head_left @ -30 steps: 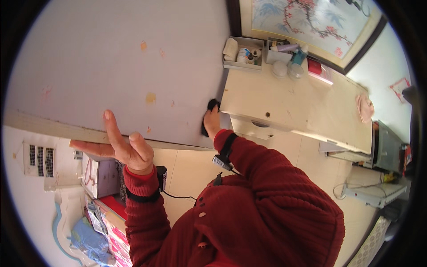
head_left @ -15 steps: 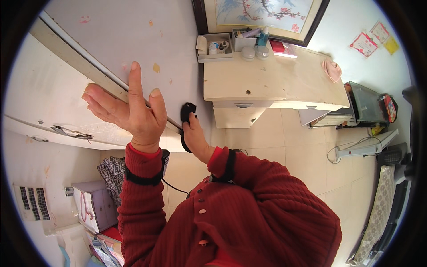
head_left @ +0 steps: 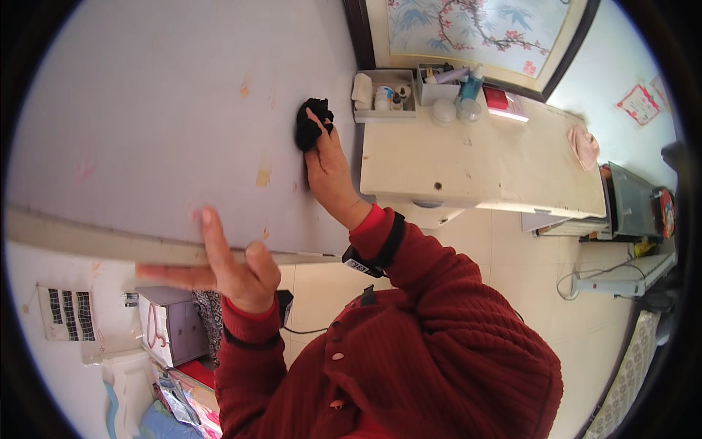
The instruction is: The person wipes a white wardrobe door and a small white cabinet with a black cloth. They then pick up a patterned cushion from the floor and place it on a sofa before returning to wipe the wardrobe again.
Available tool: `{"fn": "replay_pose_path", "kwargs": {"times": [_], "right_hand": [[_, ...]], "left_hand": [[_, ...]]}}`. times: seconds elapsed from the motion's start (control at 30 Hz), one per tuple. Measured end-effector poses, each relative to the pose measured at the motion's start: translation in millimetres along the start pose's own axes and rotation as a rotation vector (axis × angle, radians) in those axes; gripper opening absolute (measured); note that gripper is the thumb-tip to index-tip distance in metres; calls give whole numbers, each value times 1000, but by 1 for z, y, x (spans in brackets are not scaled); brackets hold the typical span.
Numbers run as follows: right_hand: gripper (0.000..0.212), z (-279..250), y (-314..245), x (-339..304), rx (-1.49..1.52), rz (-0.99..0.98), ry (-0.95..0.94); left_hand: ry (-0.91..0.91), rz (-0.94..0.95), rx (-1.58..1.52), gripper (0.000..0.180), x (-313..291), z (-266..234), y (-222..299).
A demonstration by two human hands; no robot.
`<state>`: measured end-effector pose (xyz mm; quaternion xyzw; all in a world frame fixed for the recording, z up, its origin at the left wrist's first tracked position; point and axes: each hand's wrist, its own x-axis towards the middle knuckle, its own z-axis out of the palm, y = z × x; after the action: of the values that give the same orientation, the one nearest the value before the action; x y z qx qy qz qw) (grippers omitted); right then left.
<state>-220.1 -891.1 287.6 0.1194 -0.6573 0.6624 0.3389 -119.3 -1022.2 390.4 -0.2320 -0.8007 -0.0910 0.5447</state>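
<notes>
A crumpled black cloth (head_left: 314, 126) is in my right hand (head_left: 330, 173), whose fingers press it against a pale upright surface (head_left: 168, 95). Small yellow and pink stain-like marks dot that surface, one yellow patch (head_left: 263, 176) lying left of my right wrist. My left hand (head_left: 247, 276) is lower and to the left, with fingers spread and nothing in it. It is by the beige lower edge (head_left: 110, 238) of the surface; whether it touches is unclear. Both forearms wear red ribbed sleeves with black bands.
To the right stands a cream desk (head_left: 409, 157) bearing an open box of small bottles (head_left: 384, 115), a blue pump bottle (head_left: 472, 82), round jars and a pink cloth (head_left: 583, 146). A framed blossom picture (head_left: 475, 33) is behind it. A lilac cabinet (head_left: 175, 325) stands lower left.
My right hand has moved up with the black cloth, onto the pale surface. My left hand has dropped lower. The whole view has turned, so the surface's edge now lies nearly level.
</notes>
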Motion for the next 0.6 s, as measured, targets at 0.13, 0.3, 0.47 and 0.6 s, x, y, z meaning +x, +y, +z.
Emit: {"fn": "replay_pose_path", "kwargs": {"times": [0.13,0.3,0.47,0.6], "right_hand": [[57,-5,52,44,0,18,14],[49,-9,134,113,-202,189,32],[42,-15,196,167,-258,347,130],[45,-14,183,148,-294,286,90]], "left_hand": [[48,-45,41,50,-3,5,6],[93,-175,20,46,-13,11,12],[100,-148,94,47,-15,12,10],[119,-85,114,50,-9,10,8]]}}
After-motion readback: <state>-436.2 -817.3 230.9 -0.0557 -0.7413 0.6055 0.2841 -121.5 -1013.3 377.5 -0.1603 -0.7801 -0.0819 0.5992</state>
